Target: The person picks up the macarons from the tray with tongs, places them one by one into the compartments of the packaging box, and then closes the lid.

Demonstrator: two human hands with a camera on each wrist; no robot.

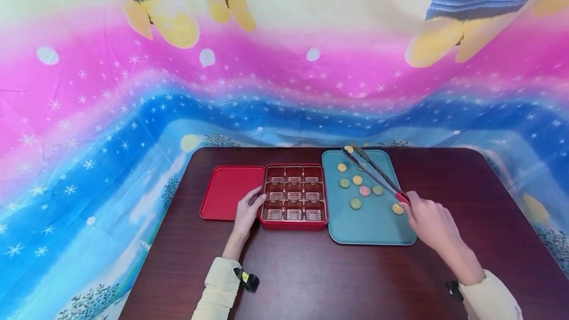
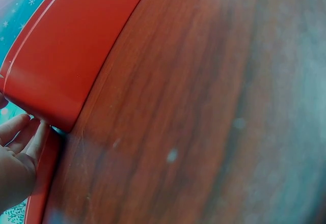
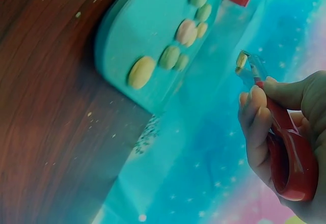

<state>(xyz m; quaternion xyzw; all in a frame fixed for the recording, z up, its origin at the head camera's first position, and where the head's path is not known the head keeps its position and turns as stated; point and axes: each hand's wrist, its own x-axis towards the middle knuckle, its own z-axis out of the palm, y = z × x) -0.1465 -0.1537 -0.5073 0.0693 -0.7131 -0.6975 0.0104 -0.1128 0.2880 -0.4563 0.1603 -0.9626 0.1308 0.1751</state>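
My right hand (image 1: 433,221) grips red-handled tongs (image 3: 295,152) over the teal tray (image 1: 369,228). Between the tong tips is a small yellow macaron (image 1: 348,149), seen near the tray's far edge in the head view. More macarons lie scattered on the tray: a pink one (image 1: 364,191), several green ones (image 1: 355,204) and several yellow ones (image 1: 397,209). My left hand (image 1: 247,211) holds the left wall of a red box (image 1: 293,226), thumb at the rim and fingers along the outside. The box has a clear brown insert with several bare compartments.
Left of the box, a flat red lid (image 1: 231,194) lies close against it. The tray stands directly right of the box. All sit toward the back of a dark wooden table (image 1: 293,270), with a printed curtain (image 1: 284,78) hanging behind.
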